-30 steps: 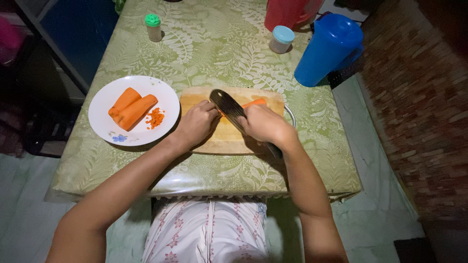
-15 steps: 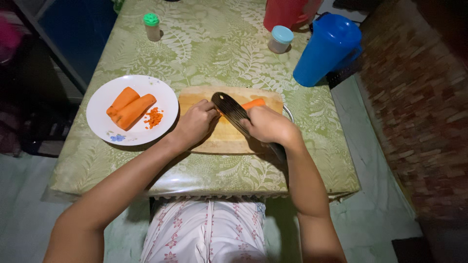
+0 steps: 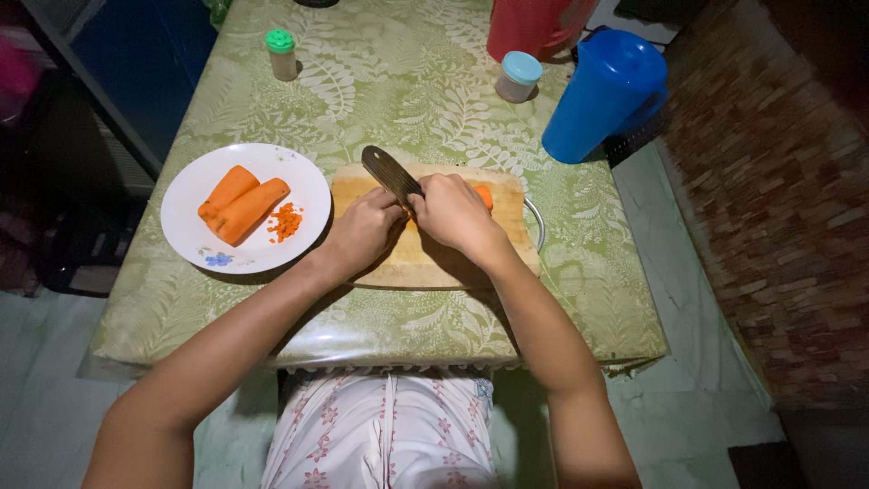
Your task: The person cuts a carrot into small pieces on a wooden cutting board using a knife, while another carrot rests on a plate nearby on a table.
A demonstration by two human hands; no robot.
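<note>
My right hand [image 3: 455,215] grips the handle of a dark-bladed knife [image 3: 389,173], whose blade points up and left over a wooden cutting board [image 3: 430,263]. A piece of carrot [image 3: 484,194] lies on the board, mostly hidden behind my right hand. My left hand [image 3: 364,231] rests curled on the board's left part, right beside the knife; what its fingers press on is hidden. To the left stands a white plate [image 3: 195,194] with two large carrot chunks [image 3: 240,204] and a small heap of chopped carrot [image 3: 286,221].
A blue pitcher [image 3: 604,93] stands at the back right, a red container [image 3: 534,25] behind it. Two small jars, one with a light-blue lid [image 3: 519,74] and one with a green lid [image 3: 281,52], sit on the green leaf-patterned tablecloth [image 3: 398,100]. A brick wall runs along the right.
My right hand has moved up and left across the board with the knife, so the blade now reaches past the board's far left edge. My left hand has stayed in place.
</note>
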